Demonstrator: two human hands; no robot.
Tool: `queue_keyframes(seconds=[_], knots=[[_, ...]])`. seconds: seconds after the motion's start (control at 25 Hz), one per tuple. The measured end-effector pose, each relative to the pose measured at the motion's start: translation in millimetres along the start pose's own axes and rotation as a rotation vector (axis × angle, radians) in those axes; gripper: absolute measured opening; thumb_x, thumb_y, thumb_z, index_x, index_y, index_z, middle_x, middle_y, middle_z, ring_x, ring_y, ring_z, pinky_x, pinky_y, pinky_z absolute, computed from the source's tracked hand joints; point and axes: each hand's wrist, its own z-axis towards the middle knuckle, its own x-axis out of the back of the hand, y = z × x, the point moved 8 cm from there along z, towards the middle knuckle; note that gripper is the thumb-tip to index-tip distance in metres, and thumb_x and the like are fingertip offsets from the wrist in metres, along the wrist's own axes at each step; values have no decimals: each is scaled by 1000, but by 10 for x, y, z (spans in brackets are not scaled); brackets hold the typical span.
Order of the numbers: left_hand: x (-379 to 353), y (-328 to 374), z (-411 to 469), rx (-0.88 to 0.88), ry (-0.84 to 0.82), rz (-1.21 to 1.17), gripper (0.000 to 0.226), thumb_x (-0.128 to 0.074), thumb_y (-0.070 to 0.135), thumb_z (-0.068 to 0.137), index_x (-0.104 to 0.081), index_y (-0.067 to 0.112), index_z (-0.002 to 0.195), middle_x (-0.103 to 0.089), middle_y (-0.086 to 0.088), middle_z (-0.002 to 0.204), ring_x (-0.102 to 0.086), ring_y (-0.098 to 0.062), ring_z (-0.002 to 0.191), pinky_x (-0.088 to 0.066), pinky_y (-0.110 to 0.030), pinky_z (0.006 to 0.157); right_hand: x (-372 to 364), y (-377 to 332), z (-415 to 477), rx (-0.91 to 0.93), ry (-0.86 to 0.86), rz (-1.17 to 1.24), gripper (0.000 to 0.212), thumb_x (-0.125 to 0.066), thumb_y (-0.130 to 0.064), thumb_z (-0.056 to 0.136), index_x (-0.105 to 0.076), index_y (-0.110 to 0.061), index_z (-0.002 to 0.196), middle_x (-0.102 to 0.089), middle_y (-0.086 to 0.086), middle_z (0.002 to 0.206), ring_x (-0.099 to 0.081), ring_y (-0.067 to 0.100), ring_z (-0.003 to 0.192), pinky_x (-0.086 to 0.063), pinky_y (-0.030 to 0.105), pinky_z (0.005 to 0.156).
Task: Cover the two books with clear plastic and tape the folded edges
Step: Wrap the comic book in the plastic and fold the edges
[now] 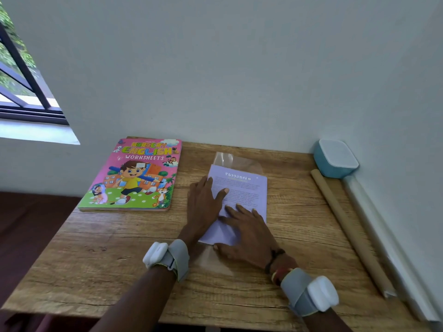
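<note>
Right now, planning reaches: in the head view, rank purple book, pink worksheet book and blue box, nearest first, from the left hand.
1. Purple book: under the left hand, touching.
2. Pink worksheet book: just left.
3. Blue box: far right corner.

Soft daylight enters from the window (24, 75) at upper left, bright and even. Shadows are faint. Wide-angle bending and slight blur mark the edges.

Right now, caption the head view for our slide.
Left hand and right hand flat on lilac book over clear plastic.
</note>
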Motion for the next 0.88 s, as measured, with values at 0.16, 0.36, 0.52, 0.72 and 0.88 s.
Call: queue_keyframes(seconds=[0.16, 0.36, 0.52, 0.72, 0.88], knots=[[-13, 28, -46, -19, 17, 20, 65, -57, 46, 94, -45, 5, 142, -44, -10, 149, -36, -30, 133, -28, -39, 110, -3, -101, -36, 56, -17, 13, 79, -27, -69, 75, -42, -31, 143, -28, -5, 157, -10, 23, 148, -2, 56, 118], [32, 74, -69, -29, 55, 35, 64, -57, 46, 94, -46, 6, 141, -47, -8, 146, -38, -28, 128, -29, -37, 106, -66, -149, -61, 79, -10, 25, 71, -25, -62, 79, -48, -32, 139, -34, -8, 154, -13, 22, 148, -2, 53, 118], [89, 45, -97, 102, 104, 92, 58, -54, 54, 91, -57, 7, 125, -60, -10, 126, -50, -32, 117, -41, -44, 98, 116, 81, 1, -176, 232, 189, 65, -41, -70, 78, -63, -29, 124, -48, -8, 144, -31, 18, 142, -21, 47, 116], [60, -113, 155, 338, -113, -150, 69, -64, 62, 82, -63, -5, 98, -66, -20, 103, -62, -34, 98, -41, -32, 70, 4, 9, 40, -504, 134, 156, 126, -1, -99, 51, -35, -19, 143, -16, 14, 159, -3, 30, 148, 7, 56, 115], [163, -55, 201, 320, -219, -211, 42, -69, 39, 85, -70, -1, 97, -70, -16, 96, -66, -30, 93, -52, -34, 74, 7, -204, 164, -469, 99, 241, 140, -1, -99, 41, -20, -13, 150, -13, 10, 160, -7, 27, 148, 3, 54, 118]])
